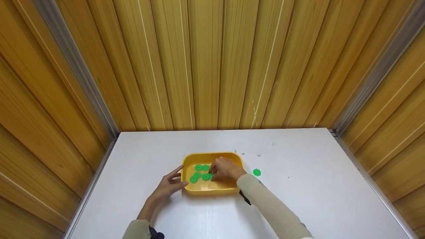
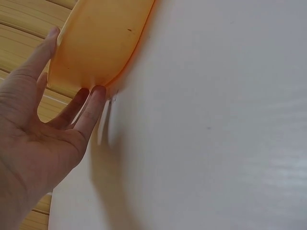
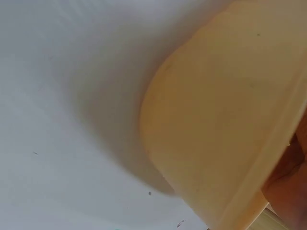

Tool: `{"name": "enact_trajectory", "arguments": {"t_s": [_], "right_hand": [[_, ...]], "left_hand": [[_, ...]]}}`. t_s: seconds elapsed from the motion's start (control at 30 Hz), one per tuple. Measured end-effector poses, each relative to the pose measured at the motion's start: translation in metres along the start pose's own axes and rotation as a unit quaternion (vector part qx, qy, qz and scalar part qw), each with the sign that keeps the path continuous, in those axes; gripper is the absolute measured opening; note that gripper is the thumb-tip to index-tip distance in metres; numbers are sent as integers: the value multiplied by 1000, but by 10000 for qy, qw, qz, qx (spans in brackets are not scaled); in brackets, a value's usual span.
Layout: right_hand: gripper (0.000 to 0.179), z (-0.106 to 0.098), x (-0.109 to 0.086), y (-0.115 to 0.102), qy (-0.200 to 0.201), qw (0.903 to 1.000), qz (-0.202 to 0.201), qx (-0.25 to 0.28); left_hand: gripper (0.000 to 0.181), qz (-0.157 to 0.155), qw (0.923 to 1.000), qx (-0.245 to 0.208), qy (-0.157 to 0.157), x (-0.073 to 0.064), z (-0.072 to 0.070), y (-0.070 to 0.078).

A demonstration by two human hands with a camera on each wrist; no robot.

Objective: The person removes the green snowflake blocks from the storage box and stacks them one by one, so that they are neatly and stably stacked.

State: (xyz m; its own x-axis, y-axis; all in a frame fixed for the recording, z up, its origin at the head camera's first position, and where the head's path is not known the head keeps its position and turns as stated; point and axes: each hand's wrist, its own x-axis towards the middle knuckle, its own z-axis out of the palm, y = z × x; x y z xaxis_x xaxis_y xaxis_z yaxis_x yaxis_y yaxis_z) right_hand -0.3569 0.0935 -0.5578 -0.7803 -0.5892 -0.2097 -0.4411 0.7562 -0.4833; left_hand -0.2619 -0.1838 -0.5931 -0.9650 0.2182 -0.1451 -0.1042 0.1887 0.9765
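A yellow plastic tray (image 1: 212, 192) sits on the white table with several green flower-shaped discs (image 1: 194, 179) inside. My left hand (image 1: 166, 187) is at the tray's left end, fingers spread and fairly straight. In the left wrist view, the fingertips of that hand (image 2: 43, 139) touch the tray's outer wall (image 2: 100, 43). My right hand (image 1: 225, 167) reaches into the tray, its thumb and fingers bent about a green disc (image 1: 210, 176) that they partly hide. The right wrist view shows mostly the tray's outside wall (image 3: 216, 110), with part of the right hand (image 3: 290, 187) behind its rim.
One more green disc (image 1: 257, 172) lies on the table just right of the tray. Small dark specks mark the white tabletop (image 1: 298, 205). Wood-patterned panels (image 1: 206, 66) stand behind the table and on both sides.
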Motion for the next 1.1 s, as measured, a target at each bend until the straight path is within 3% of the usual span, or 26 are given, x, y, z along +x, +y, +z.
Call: {"name": "enact_trajectory", "arguments": {"t_s": [0.2,0.57,0.83,1.1], "right_hand": [[27,-11,0,6,174,9993,95,-319],[26,-33,-8,0,598,9964,-474,-375],[29,-55,-21,8,774,9950,-632,-33],[33,-73,-37,30,1067,9920,-474,473]], "left_hand": [[77,-42,10000,57,33,2,-5,0],[77,-110,9998,-78,171,1,-10,1],[79,-68,10000,-15,19,6,-8,4],[80,-80,9998,149,-46,10,-9,7]]}}
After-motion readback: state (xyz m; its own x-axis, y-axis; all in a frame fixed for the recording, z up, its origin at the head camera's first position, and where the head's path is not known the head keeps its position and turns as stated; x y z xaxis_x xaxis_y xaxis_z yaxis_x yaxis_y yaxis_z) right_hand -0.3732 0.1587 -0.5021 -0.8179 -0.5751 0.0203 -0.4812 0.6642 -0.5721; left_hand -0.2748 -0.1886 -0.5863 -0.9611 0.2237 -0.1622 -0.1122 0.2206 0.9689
